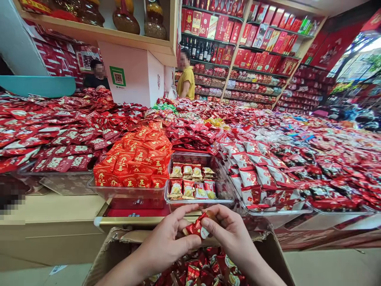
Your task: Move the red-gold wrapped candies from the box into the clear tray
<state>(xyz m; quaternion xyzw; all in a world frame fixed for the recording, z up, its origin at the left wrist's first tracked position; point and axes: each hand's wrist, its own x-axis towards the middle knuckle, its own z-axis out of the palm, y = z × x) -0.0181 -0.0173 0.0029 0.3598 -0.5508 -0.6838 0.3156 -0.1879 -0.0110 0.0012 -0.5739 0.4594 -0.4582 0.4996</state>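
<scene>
My left hand (171, 234) and my right hand (230, 226) meet over an open cardboard box (108, 248). Between them is a small wrapped candy (196, 229), red and shiny with a pale round mark. My right thumb and fingers pinch its right side, while the left thumb and fingers close round its left end. Below, many red wrapped candies (205, 266) fill the bottom of the box. Just beyond my hands stands a clear plastic bin (199, 201) with short rows of gold and red wrapped candies (188, 187).
Heaped bins flank it: orange-red packets (133, 159) to the left, white and red packets (253, 176) to the right. Behind the display are a pink box (131, 71), a person in a yellow top (187, 81) and another person (97, 75). Shelves (235, 43) hold bottles and boxes.
</scene>
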